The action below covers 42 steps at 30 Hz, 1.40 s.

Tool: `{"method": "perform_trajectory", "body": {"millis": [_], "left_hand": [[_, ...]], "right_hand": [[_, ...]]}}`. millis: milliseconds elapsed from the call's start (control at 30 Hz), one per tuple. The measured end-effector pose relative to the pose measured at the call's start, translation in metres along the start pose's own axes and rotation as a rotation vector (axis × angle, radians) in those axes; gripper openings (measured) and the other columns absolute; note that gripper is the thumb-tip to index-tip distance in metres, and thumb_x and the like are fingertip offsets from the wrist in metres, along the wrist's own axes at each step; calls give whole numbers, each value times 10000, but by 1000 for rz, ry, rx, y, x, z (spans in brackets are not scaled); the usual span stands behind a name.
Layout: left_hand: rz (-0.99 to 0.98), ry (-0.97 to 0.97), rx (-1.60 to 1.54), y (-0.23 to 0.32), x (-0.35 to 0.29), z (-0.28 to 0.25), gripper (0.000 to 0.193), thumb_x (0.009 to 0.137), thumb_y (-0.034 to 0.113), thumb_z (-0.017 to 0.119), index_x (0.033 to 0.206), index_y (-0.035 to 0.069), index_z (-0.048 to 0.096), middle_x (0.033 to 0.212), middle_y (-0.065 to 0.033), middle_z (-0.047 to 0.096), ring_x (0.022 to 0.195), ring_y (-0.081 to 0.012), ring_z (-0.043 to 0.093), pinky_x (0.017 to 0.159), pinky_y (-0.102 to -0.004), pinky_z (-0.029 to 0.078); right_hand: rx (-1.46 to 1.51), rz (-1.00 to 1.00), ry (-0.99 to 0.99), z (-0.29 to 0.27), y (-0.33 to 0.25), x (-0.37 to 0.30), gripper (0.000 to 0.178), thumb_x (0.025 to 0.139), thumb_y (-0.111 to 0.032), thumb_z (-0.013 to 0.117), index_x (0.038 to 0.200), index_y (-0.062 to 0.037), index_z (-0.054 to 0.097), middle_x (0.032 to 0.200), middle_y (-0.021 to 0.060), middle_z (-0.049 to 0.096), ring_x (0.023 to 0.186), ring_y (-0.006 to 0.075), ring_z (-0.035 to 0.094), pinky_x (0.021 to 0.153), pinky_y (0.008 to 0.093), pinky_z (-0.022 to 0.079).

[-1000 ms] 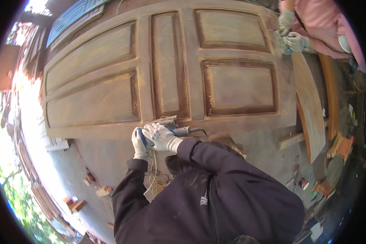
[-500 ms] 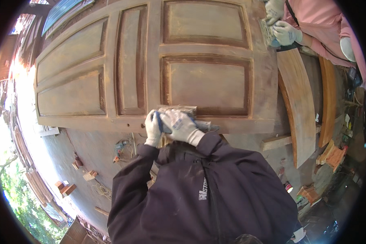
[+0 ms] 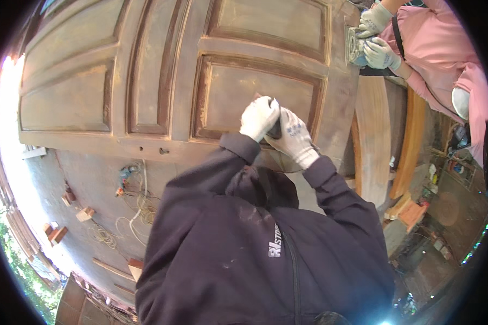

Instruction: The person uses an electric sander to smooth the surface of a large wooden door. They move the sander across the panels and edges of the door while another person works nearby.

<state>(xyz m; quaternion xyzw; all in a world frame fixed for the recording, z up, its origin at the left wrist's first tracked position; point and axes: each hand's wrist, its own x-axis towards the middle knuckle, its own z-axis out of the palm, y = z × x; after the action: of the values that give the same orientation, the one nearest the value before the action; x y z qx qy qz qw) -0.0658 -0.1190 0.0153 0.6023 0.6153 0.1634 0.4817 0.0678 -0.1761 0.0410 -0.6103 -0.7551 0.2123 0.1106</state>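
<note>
Both gloved hands are closed together round a sander, whose dark body [image 3: 275,128] shows between them; most of it is hidden by the gloves. My left hand [image 3: 259,117], in a white knit glove, wraps its far left side. On the right of the tool, my right hand [image 3: 294,136] grips in a matching glove. They are over the lower edge of a recessed panel in a large brown wooden door [image 3: 181,92] lying flat in front of me. Pale dusty patches mark its panels and frame.
At the far right, a person in pink [image 3: 436,43] presses another sander [image 3: 355,47] on the door's end with gloved hands. Curved wooden boards [image 3: 375,141] lie at the right. A corded power drill [image 3: 126,179], tangled cables [image 3: 141,211] and wood blocks [image 3: 85,214] are on the floor at left.
My hands and the sander have moved right and away from me, from the door's near edge to the lower panel. The view has shifted, so the door sits farther left and higher.
</note>
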Motion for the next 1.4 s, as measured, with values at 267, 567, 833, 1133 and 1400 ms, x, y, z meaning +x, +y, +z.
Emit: {"method": "perform_trajectory", "body": {"millis": [267, 567, 833, 1133, 1400], "left_hand": [[-183, 321, -189, -87, -14, -82, 329, 964, 336, 549, 956, 54, 718, 940, -184, 716, 895, -383, 687, 798, -450, 526], [91, 280, -28, -60, 139, -122, 369, 965, 331, 522, 977, 14, 710, 1077, -194, 716, 954, -414, 678, 878, -455, 527], [-109, 255, -162, -85, 33, -115, 335, 960, 369, 549, 942, 69, 698, 901, -194, 708, 880, -387, 685, 816, -466, 540], [-218, 233, -308, -95, 18, -130, 305, 943, 316, 564, 875, 47, 691, 853, -217, 692, 832, -411, 672, 752, -484, 523], [94, 354, -156, -74, 143, -141, 421, 979, 369, 497, 882, -1, 673, 861, -247, 678, 843, -441, 658, 783, -464, 519]], "right_hand": [[-14, -198, 66, 73, -89, 50, 883, 711, -515, 769, 1376, -3, 493, 1306, 169, 587, 1194, 322, 575, 1036, 443, 441], [-62, -30, 53, 35, -67, 188, 757, 723, -522, 785, 1282, -63, 562, 1220, 149, 646, 1143, 325, 619, 983, 435, 496], [-31, -209, 123, 60, -101, 111, 746, 702, -383, 840, 1294, -15, 574, 1114, 195, 670, 1029, 364, 658, 922, 441, 519], [-16, -198, -9, 68, -115, 107, 847, 672, -526, 816, 1271, 21, 572, 1181, 206, 641, 1111, 352, 631, 981, 435, 497], [-139, -109, 55, 41, -85, 212, 792, 695, -580, 798, 1271, -85, 576, 1165, 132, 668, 1068, 312, 650, 920, 421, 528]]}}
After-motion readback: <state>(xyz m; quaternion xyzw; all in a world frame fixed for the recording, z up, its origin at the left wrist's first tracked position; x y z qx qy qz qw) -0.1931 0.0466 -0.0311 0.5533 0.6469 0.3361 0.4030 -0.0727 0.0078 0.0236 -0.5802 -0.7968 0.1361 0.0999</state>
